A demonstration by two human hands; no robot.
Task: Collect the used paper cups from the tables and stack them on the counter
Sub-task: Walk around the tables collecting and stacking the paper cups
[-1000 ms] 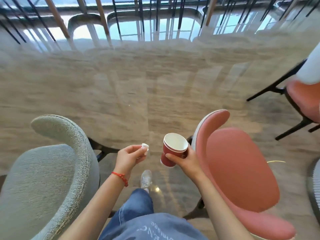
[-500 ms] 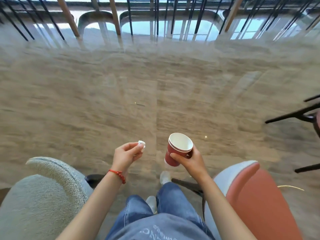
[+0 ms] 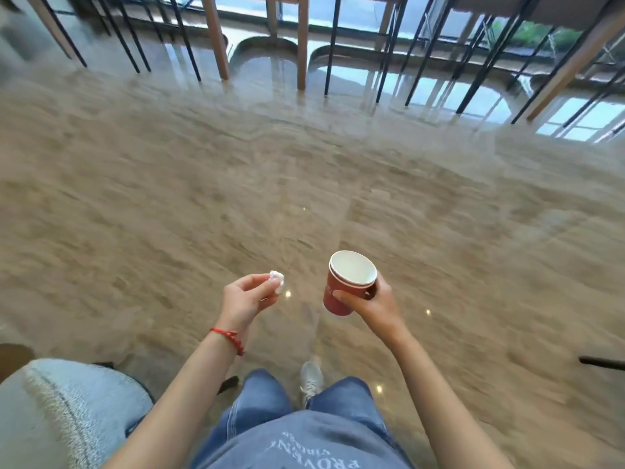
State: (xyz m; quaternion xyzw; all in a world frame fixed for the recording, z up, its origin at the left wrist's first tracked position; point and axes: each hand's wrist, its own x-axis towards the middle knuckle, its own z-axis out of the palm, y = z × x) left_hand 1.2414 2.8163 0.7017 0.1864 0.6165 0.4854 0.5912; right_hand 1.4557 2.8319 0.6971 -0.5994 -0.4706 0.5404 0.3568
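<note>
Gone from the right edge is the pink chair as the person walks on over the glossy floor (image 3: 169, 204), right hand (image 3: 373, 299) fingers wrapped round nested red paper cups (image 3: 348, 282) held upright, left hand (image 3: 245, 297) pinching a crumpled white tissue (image 3: 277, 285), grey chair (image 3: 67, 411) at lower left.

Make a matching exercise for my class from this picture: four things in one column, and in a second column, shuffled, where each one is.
Things
1. red paper cups
2. crumpled white tissue
3. red string bracelet
4. grey fabric chair

Places
A. bottom left corner of the view
B. pinched in the left hand
C. round the left wrist
D. nested, held in the right hand

Pairs: 1-D, 2-B, 3-C, 4-A
</note>
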